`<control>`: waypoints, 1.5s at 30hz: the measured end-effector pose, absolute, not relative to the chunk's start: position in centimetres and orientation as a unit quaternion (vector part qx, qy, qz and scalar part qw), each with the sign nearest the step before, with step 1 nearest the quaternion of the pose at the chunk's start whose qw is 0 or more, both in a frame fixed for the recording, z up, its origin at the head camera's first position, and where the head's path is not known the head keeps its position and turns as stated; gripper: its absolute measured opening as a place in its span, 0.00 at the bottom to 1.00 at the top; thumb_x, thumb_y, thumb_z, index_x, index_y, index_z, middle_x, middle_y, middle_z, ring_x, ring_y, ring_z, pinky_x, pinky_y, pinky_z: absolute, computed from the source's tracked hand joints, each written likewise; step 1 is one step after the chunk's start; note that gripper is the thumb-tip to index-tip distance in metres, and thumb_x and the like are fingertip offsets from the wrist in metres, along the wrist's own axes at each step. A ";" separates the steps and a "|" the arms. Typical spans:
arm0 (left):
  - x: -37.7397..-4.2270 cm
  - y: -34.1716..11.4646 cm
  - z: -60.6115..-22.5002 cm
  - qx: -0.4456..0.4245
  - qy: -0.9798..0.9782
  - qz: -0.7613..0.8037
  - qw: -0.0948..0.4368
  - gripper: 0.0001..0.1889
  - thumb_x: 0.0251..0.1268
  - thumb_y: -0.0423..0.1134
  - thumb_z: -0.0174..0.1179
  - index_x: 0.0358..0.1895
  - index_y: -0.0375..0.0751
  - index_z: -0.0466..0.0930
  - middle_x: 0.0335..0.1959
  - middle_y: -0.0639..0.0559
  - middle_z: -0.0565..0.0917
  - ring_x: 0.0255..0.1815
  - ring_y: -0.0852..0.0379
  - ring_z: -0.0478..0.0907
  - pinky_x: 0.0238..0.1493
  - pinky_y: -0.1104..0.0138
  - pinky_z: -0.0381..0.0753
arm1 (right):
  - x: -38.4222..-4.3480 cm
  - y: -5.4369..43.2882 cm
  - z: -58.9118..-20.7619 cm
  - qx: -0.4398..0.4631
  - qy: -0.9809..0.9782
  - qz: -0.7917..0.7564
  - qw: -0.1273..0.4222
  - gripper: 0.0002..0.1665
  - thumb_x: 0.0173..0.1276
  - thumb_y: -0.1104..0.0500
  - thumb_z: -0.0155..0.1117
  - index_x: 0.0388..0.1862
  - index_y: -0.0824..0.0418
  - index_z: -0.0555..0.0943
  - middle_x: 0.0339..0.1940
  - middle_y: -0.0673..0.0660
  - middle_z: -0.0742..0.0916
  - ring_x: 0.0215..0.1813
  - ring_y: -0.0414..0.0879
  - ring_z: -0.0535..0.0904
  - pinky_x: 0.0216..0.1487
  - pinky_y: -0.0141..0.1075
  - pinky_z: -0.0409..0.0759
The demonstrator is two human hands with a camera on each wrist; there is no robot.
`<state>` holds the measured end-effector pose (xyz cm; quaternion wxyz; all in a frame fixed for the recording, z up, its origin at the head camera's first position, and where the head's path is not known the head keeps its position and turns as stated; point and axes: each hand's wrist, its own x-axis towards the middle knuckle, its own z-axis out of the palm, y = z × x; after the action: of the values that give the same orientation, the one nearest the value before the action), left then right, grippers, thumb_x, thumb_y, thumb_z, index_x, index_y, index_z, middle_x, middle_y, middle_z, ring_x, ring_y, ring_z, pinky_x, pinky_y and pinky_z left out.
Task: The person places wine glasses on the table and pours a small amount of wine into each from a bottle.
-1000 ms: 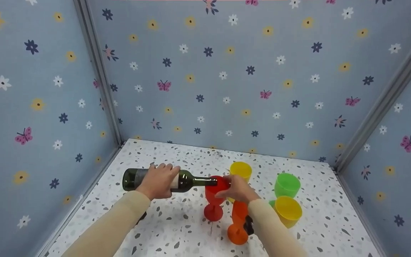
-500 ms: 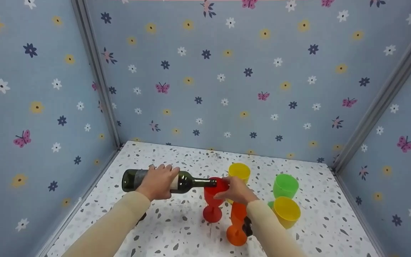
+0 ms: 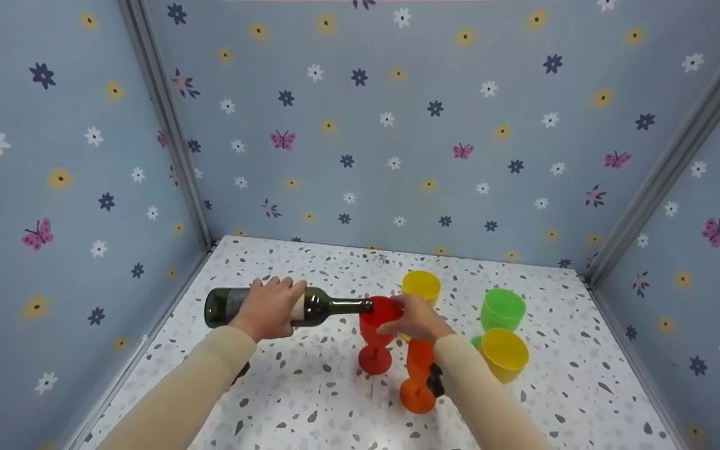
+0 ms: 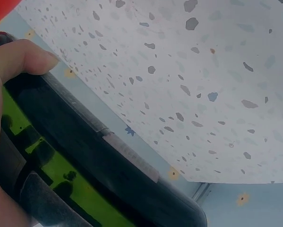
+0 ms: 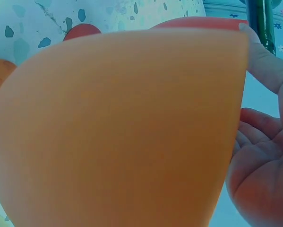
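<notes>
My left hand (image 3: 270, 309) grips a dark green wine bottle (image 3: 317, 306) round its labelled body. The bottle lies almost level, its mouth at the rim of a red goblet (image 3: 375, 331). Whether liquid flows cannot be made out. My right hand (image 3: 421, 322) holds the red goblet by the right side of its bowl, thumb towards me. Close by that wrist stands an orange goblet (image 3: 419, 359), partly covered by the forearm. In the left wrist view the bottle (image 4: 103, 156) runs diagonally; in the right wrist view the orange goblet (image 5: 117, 127) hides most of the red one.
Behind the right hand is a yellow goblet (image 3: 422, 282). A green goblet (image 3: 502, 310) and another yellow goblet (image 3: 505, 356) stand to the right. The speckled white table (image 3: 310, 400) meets flower-patterned walls (image 3: 391, 137) at the back and sides.
The bottle and left hand have shifted slightly left, so the bottle's mouth sits nearer the goblet's left rim. My right hand keeps its hold on the red goblet. The head view has tilted slightly.
</notes>
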<state>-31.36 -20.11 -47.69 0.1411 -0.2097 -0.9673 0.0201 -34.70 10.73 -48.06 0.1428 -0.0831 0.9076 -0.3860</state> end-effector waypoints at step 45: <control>-31.2 -20.7 -47.6 -0.214 -0.964 0.027 0.154 0.40 0.36 0.41 0.76 0.61 0.40 0.73 0.47 0.40 0.81 0.45 0.40 0.79 0.42 0.41 0.76 | -35.2 11.1 -47.8 -0.099 0.900 -0.398 0.150 0.42 0.53 0.52 0.81 0.67 0.59 0.76 0.45 0.52 0.86 0.48 0.51 0.81 0.52 0.46 0.82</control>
<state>-31.18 -20.74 -47.59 0.1536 -0.2144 -0.9642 0.0266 -35.16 11.14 -47.85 0.1502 -0.0991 0.8998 -0.3976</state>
